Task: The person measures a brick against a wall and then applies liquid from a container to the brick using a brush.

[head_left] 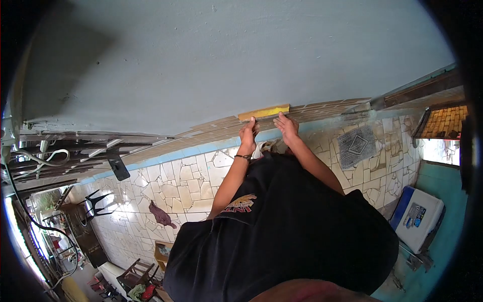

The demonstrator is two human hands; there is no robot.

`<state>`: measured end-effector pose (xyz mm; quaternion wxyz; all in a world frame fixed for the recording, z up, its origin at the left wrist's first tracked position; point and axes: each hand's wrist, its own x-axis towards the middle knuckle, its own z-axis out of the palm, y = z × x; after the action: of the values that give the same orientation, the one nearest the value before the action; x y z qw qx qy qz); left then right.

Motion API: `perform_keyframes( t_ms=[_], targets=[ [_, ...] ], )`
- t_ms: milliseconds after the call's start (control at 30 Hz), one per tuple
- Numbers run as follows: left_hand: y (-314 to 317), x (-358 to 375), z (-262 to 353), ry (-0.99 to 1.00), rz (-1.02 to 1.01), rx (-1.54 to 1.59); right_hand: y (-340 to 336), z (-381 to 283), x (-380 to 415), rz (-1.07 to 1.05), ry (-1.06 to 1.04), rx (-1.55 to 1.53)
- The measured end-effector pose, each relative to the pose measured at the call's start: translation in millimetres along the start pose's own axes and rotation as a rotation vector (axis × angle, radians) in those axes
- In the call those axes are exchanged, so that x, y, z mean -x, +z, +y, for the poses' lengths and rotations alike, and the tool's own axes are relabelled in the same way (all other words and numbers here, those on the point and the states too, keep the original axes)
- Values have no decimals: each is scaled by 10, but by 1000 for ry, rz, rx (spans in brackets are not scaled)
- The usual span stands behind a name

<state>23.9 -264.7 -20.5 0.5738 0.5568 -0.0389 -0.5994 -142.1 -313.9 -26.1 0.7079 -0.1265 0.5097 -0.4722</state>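
A narrow yellow-and-tan strip [264, 112] lies lengthwise against the wall, along the top of a brown brick-patterned band [317, 109]. My left hand [247, 136], with a dark bracelet at the wrist, grips the strip's lower edge near its left end, thumb raised against it. Toward the other end, my right hand [287, 128] has its fingertips pressed on the lower edge. The palms partly hide how the fingers close behind the strip. Above it spreads the plain grey-blue wall [241, 55].
Below is a floor of irregular pale tiles [186, 176]. On it lie a grey patterned mat [357, 146] and a crumpled purple cloth [162, 215]. A white-and-blue cooler [418, 219] stands at right, a dark stool [95, 204] at left. A black phone-like object [118, 167] hangs by the left shelving.
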Motion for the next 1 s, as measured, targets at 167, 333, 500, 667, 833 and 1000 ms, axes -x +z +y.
perform_keyframes(
  t_ms=[167,333,500,667,833,1000],
  targets=[
    [11,-8,1,5,8,13,2,-15,-16,-4,0,15],
    [1,-63,-14,10,5,7,20,-26,-20,-7,-12,19],
    [-16,-92,-22,7,-5,-11,37,-44,-47,-11,-8,24],
    [-46,-161,-80,4,-22,17,34,-18,-98,-18,-6,-1],
    [-1,-164,-68,18,-9,64,38,-9,-136,-2,-4,-7],
    [66,-148,-12,-11,22,144,57,6,-183,14,1,-22]
  ],
)
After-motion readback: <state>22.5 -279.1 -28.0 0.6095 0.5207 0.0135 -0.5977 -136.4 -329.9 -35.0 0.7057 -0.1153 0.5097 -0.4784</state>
